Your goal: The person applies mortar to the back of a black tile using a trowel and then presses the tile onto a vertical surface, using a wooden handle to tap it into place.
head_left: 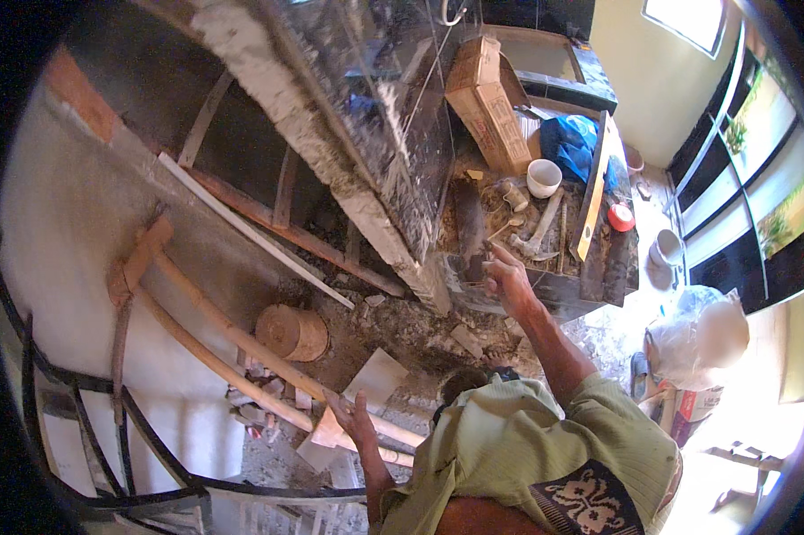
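Observation:
My right hand (509,278) reaches over the near edge of a littered dark worktop (473,267). Its fingers are curled in, close to a thin pale sliver; whether they grip it is unclear. Just beyond lie a claw hammer (539,230), a small beige cup-like piece (514,197) and a white bowl (544,178). Lower down, my left hand (354,421) has its fingers apart and nothing in them. It is beside two long wooden handles (268,361) that lead to a rusty tool head (142,259); contact with them cannot be made out.
A yellow spirit level (591,209), a red round item (620,217), a blue cloth (569,143) and a cardboard box (488,102) occupy the worktop. A bucket (286,333), pale tile pieces (377,378) and rubble cover the floor. A rough-edged slab (331,165) rises at centre.

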A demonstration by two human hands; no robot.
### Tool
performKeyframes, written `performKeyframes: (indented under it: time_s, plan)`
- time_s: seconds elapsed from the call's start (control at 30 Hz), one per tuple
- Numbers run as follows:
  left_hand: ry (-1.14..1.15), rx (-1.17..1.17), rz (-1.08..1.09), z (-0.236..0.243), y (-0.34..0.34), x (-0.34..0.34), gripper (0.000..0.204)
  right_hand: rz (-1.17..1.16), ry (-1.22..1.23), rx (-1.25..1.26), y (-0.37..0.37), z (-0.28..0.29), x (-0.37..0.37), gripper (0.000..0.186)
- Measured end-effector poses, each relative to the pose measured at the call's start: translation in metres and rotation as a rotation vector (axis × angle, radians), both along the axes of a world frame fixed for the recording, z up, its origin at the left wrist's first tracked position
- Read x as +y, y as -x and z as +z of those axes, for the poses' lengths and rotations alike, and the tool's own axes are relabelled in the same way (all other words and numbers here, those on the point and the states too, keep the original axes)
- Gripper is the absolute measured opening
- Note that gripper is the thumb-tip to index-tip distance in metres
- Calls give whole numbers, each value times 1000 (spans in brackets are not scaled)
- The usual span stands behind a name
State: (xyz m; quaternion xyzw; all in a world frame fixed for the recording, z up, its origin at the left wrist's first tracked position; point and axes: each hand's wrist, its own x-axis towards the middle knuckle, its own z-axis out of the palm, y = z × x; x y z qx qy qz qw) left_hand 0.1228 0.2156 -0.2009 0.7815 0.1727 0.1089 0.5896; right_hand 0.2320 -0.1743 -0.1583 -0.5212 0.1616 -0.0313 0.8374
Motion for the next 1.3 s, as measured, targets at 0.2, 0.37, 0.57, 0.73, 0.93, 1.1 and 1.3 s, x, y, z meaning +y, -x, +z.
performKeyframes:
  time_s: [0.2, 0.37, 0.57, 0.73, 0.93, 1.1, 1.3]
  plan:
    - [69, 47, -28, 15, -5, -25, 95, 9, 280, -59, -17, 19, -9, 69]
    - [85, 97, -36, 7, -13, -40, 94, -133, 421, -46, -3, 19, -40, 74]
    - [100, 123, -78, -3, -16, -67, 94, -430, 796, -25, -2, 13, -110, 74]
    - [90, 145, -121, 1, -35, -103, 89, -553, 956, 76, 1, 14, -175, 72]
    - [104, -38, -94, 57, -82, -125, 85, -429, 731, -1, -20, 29, -129, 69]
    - [-52, -305, -53, 158, -140, -173, 71, -215, 725, -144, -37, 11, -74, 68]
    - [-161, -420, 37, 206, -188, -213, 49, -62, 426, -150, -66, 4, -21, 75]
